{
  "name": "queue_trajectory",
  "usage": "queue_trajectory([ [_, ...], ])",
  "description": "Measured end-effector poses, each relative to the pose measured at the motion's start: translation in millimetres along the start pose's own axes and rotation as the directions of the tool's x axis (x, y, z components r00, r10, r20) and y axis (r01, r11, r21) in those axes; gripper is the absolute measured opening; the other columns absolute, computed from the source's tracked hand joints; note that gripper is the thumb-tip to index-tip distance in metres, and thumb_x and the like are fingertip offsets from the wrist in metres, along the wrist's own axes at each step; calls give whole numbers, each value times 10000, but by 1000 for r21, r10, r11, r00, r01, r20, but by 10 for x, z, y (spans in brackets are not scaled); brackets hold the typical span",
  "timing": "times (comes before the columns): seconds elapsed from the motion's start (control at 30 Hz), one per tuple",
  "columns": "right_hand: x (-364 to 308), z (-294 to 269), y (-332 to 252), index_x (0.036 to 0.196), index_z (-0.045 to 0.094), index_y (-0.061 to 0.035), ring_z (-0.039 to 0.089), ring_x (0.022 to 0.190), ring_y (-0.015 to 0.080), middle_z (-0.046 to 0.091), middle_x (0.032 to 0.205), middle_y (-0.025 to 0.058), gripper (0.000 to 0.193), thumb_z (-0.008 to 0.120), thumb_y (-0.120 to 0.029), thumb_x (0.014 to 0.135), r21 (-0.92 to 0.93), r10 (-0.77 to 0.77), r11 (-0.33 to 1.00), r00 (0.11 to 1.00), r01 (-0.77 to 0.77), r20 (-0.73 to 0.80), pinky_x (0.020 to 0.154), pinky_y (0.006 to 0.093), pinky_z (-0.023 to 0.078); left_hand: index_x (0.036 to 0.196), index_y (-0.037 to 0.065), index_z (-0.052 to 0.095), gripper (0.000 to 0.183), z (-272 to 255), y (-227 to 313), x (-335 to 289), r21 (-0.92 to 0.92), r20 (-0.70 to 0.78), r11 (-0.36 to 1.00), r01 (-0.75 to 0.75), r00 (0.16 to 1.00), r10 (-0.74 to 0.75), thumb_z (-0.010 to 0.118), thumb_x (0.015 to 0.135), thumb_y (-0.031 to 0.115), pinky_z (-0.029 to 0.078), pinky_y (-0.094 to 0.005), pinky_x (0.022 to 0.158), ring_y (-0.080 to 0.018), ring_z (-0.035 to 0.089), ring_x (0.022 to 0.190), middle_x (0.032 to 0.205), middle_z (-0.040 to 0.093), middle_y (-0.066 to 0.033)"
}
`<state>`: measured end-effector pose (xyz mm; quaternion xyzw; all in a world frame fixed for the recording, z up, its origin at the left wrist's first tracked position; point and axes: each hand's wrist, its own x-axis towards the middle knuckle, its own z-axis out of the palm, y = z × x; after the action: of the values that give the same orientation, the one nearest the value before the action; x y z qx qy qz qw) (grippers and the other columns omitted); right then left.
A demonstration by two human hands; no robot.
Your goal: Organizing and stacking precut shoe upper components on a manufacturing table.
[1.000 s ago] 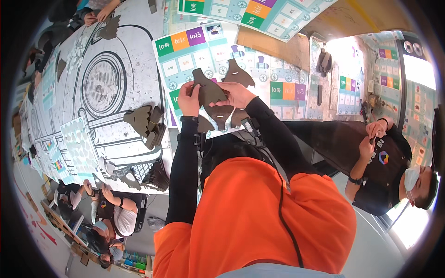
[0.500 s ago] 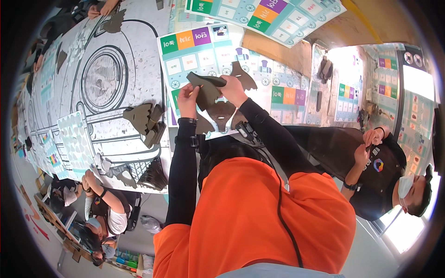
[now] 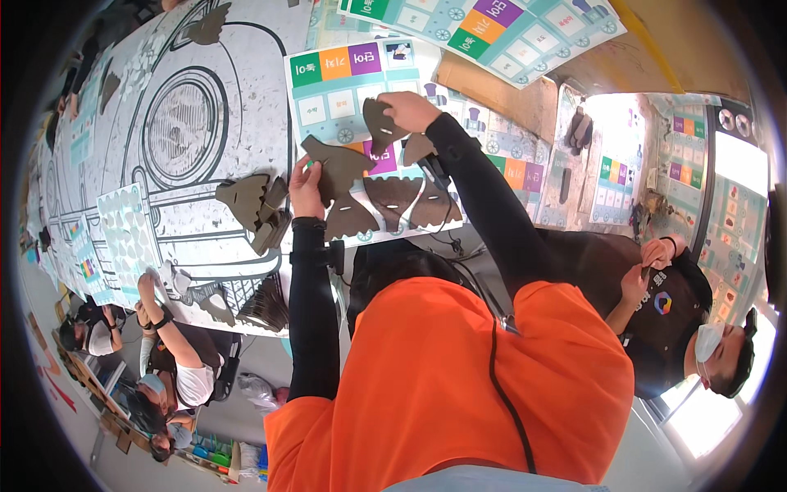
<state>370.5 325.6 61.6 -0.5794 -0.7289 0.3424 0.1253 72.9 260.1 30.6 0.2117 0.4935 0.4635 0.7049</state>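
Note:
My left hand (image 3: pixel 308 190) pinches a flat dark-brown cutout (image 3: pixel 340 166) with a scalloped edge, held just above the table. Up and to the right, my right hand (image 3: pixel 412 112) grips a second dark-brown cutout (image 3: pixel 380 129) with a small pale slot, tilted and apart from the first. Below the hands, several similar slotted cutouts, among them a middle cutout (image 3: pixel 393 195) and a right cutout (image 3: pixel 434 211), lie side by side near the table edge. A smaller brown piece (image 3: pixel 418 148) shows beneath my right wrist. My fingertips are partly hidden by the cutouts.
Printed teal sheets (image 3: pixel 324 111) cover the table ahead. Left of my hand sits a stack of brown cutouts (image 3: pixel 246 201), with another stack (image 3: pixel 266 307) nearer. A cardboard piece (image 3: pixel 500 94) lies ahead right. Co-workers sit right (image 3: pixel 656 303) and left (image 3: pixel 176 365).
My hands were close together at the brown cutouts. Now they are apart: the right has moved up with a separate cutout, the left slightly left and down with the other.

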Motion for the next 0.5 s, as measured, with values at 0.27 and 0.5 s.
queue_trajectory([
  [0.27,222,385,-142,1045,620,-72,605,957,374,648,931,179,248,617,-218,844,-182,-97,980,991,80,-90,804,466,471,1290,29,561,372,-42,224,37,295,12,941,-167,985,171,602,921,32,495,-228,762,-95,615,865,982,671,-53],
  [0.5,-194,750,-565,1018,614,5,628,809,224,637,882,110,392,499,-367,973,828,145,460,947,-321,287,752,349,485,1165,42,655,299,258,81,88,467,-4,829,-307,937,349,669,868,75,493,-248,733,-110,630,804,911,692,-55],
])
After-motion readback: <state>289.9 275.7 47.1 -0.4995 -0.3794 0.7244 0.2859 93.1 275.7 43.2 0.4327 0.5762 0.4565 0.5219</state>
